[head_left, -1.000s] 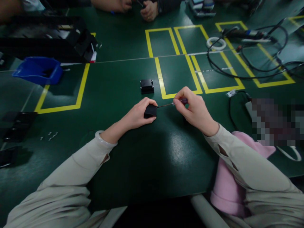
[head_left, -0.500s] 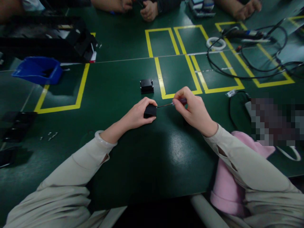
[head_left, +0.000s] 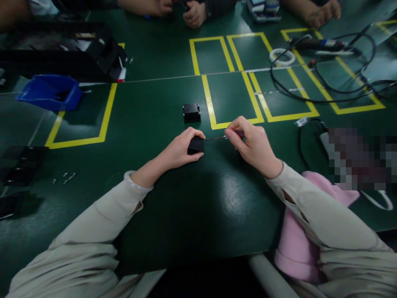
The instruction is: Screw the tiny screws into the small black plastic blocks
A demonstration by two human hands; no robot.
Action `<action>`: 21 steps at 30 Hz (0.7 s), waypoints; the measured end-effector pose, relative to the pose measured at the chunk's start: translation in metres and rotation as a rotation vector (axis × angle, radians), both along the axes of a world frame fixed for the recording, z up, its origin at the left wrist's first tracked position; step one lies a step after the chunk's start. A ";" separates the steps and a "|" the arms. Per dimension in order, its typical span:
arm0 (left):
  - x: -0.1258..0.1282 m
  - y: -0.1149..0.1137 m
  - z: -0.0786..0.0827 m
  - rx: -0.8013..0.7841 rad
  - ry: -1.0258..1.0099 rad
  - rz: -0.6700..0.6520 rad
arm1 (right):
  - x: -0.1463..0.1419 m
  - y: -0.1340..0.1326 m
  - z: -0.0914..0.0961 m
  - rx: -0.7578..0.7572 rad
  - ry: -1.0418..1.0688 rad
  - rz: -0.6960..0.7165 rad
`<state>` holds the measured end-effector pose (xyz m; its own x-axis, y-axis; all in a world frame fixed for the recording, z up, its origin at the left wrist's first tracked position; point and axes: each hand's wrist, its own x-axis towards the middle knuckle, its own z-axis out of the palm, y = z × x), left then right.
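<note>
Thumb and fingers of my left hand grip a small black box-shaped part on the green table. My right hand is closed round the handle of a screwdriver, most of which the fingers hide. Its thin shaft lies almost level, and the tip meets the right side of the black part near its upper edge. Whether a screw sits at the tip is too small to tell. Just beyond my left hand stands a second black part, with small shiny bits at its sides.
A blue bin and a long black tray stand at the left. Small screws lie nearer, beside black parts. Black cables loop at the right over yellow tape outlines. Across the table are other people's hands.
My right hand has shifted very slightly and its grip on the screwdriver handle has turned a little. My left hand and the black part stay where they were.
</note>
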<state>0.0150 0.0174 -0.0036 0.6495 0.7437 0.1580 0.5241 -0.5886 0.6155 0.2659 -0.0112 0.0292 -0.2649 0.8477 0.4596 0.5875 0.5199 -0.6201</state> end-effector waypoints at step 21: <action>0.000 -0.001 -0.001 0.011 -0.005 0.001 | 0.000 -0.001 0.001 -0.002 -0.023 -0.015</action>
